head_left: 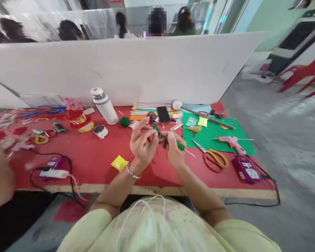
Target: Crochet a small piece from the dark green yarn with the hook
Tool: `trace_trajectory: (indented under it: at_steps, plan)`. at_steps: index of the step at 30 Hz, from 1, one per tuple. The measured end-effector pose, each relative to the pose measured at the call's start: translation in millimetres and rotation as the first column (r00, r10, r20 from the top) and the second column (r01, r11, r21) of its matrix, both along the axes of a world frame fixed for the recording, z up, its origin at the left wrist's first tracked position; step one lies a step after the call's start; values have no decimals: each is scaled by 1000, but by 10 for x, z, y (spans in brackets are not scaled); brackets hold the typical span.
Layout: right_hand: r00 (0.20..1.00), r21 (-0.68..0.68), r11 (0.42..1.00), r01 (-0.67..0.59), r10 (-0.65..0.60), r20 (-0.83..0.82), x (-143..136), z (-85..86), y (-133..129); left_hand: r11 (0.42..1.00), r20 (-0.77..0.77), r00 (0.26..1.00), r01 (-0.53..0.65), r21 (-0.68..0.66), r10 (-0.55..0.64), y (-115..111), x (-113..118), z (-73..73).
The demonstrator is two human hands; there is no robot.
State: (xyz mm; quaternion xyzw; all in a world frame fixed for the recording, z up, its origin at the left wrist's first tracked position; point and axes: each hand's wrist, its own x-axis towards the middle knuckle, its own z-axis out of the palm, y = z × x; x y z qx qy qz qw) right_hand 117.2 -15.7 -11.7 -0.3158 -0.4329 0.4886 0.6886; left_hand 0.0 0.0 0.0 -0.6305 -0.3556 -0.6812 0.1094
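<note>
Fingers of the left hand [142, 147] are bent and nearly closed, tips on a small green piece; those of the right hand [175, 154] are curled around the tool, with tips close to this same piece. Under them, the counter [94, 154] has a smooth red cover. The sheet [241, 134], flat and green, lies at 3 o'clock from the hands. The bottle [108, 110], a white cylinder, stands at 10 o'clock. The scissors [212, 157], with metal blades and red and yellow handles, lie at 4 o'clock, nearer to the right hand. At 8 o'clock there is a shiny yellow packet [119, 163], nearer to the left. The tool [180, 146] has a rounded green handle and a thin metal shaft; its long axis goes from 10 to 4 o'clock, point outward. Smallest is the piece [156, 128], dark and irregular, between both hands, at 10 o'clock from the tool. Its material and its long axis I cannot tell.
</note>
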Motion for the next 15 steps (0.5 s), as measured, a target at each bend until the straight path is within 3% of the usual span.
trace_trajectory:
  at_steps: [9, 15]
  plan:
    - [989, 82, 992, 99, -107, 98, 6, -4, -14, 999, 11, 1000, 20, -40, -19, -79, -3, 33]
    - [990, 135, 985, 105, -117, 83, 64, -68, 18, 979, 59, 993, 113, -170, -104, -143, 9, 69]
